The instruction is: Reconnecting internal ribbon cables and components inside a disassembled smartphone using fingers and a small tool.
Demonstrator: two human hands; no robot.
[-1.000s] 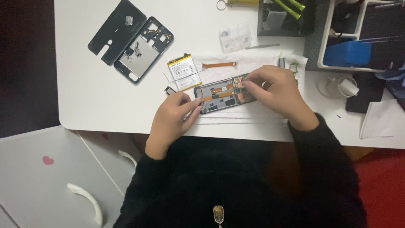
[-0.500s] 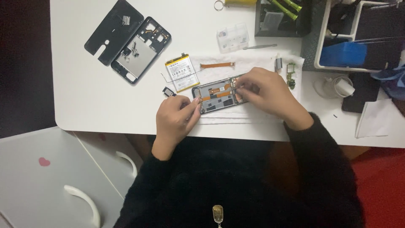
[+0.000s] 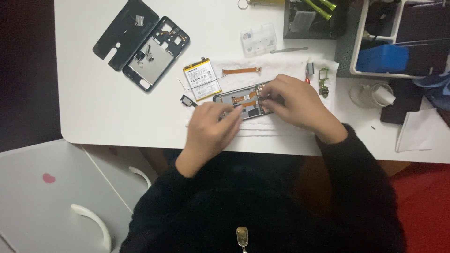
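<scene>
The opened phone frame (image 3: 243,99) is steadied on the bench by the left hand (image 3: 211,129); the right hand (image 3: 293,100) pinches at its inner parts, the grip closed there and best kept light.

White table (image 3: 103,107) is pretty cluttered: black back cover (image 3: 123,33) and phone frame (image 3: 157,53) upper left, battery (image 3: 201,78) and orange flex cable (image 3: 241,70) up center, opened phone (image 3: 243,99) mid-frame on a white cloth (image 3: 281,65), clear parts box (image 3: 258,39) top center.
</scene>
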